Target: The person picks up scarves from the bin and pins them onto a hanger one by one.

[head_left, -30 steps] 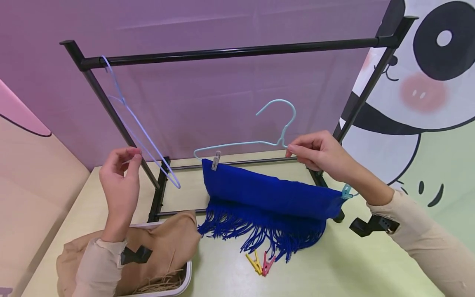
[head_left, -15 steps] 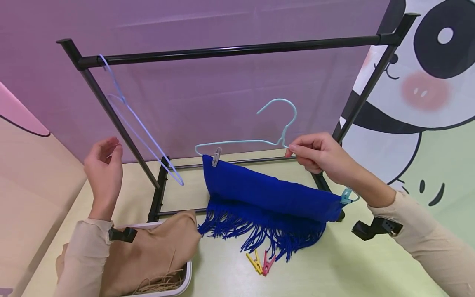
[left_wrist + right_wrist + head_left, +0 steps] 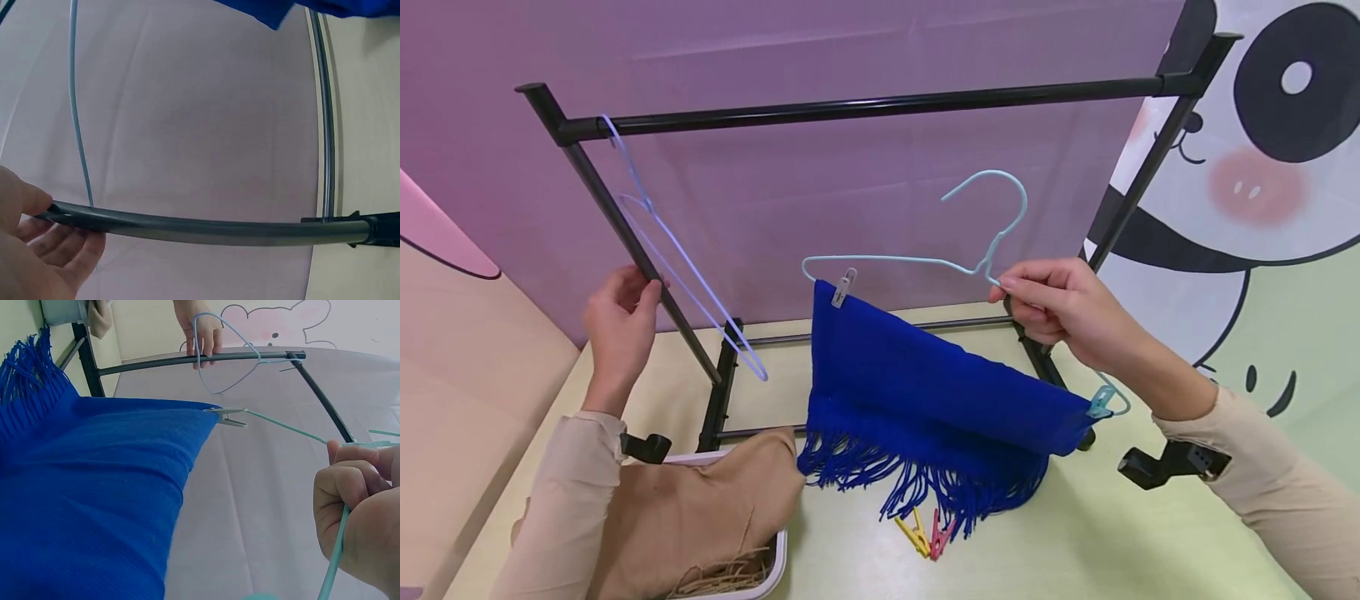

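My right hand pinches the mint-green hanger just below its hook, whose tip points left. A blue fringed scarf hangs from it, held by a grey clothespin on the left and a light blue clothespin on the right. The scarf slopes down to the right, its fringe low over the table. At the left, my left hand holds the side post of the black clothes rack, thumb and fingers around it in the left wrist view. A lavender hanger hangs bare near the rack's left end.
The rack's top bar spans the back. Yellow and pink clothespins lie on the table below the scarf. At front left stands a white basket holding a brown fringed cloth.
My right hand has raised the mint hanger and scarf slightly, moving right, with the scarf's left end lifting most. My left hand has moved left and taken hold of the rack post.
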The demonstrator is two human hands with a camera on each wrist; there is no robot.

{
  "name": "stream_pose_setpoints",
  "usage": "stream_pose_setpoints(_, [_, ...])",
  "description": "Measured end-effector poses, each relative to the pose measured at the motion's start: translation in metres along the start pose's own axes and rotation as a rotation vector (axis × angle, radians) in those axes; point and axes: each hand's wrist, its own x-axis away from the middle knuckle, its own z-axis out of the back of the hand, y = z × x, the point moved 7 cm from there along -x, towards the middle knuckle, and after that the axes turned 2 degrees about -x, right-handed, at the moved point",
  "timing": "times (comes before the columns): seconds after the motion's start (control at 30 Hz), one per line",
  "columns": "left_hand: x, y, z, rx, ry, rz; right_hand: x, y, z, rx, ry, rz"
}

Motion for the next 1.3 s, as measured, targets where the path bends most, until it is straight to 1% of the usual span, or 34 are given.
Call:
stream_pose_setpoints(0.13, [0.001, 0.002, -0.002, 0.033, -0.011, -0.051, 0.001, -0.004, 0.005, -0.022, 0.025, -0.012])
stream_pose_setpoints(0.3, [0.0, 0.0, -0.004, 0.088, -0.028, -0.075, 0.003, -0.011, 0.013, -0.046, 0.045, -0.01])
stream_pose_setpoints(0.4, [-0.001, 0.0, -0.005, 0.085, -0.03, -0.091, 0.003, -0.014, 0.018, -0.076, 0.057, -0.014])
stream_pose_setpoints(0.6, [-0.001, 0.001, -0.008, 0.056, -0.026, -0.143, 0.004, -0.014, 0.025, -0.15, 0.078, -0.053])
stream_pose_setpoints(0.73, [-0.002, 0.002, -0.01, 0.06, -0.027, -0.171, 0.006, -0.013, 0.026, -0.207, 0.091, -0.071])
stream_pose_setpoints(0.87, [-0.002, 0.001, -0.01, 0.052, -0.025, -0.184, 0.007, -0.012, 0.026, -0.249, 0.1, -0.073])
stream_pose_setpoints(0.93, [-0.002, 0.0, -0.009, 0.05, -0.022, -0.185, 0.006, -0.014, 0.024, -0.265, 0.076, -0.064])
stream_pose_setpoints(1.0, [-0.002, -0.002, -0.009, 0.049, -0.018, -0.187, 0.005, -0.016, 0.021, -0.295, 0.024, -0.056])
stream_pose_setpoints(1.07, [-0.002, -0.004, -0.008, 0.052, -0.015, -0.189, 0.004, -0.018, 0.016, -0.347, -0.056, -0.054])
stream_pose_setpoints(1.17, [-0.002, -0.005, -0.008, 0.037, -0.014, -0.199, 0.004, -0.02, 0.008, -0.454, -0.18, -0.063])
stream_pose_setpoints(1.23, [-0.002, -0.005, -0.009, 0.023, -0.017, -0.204, 0.005, -0.02, 0.005, -0.47, -0.23, -0.068])
stream_pose_setpoints(1.3, [-0.001, -0.005, -0.01, 0.01, -0.02, -0.205, 0.006, -0.021, 0.005, -0.461, -0.256, -0.058])
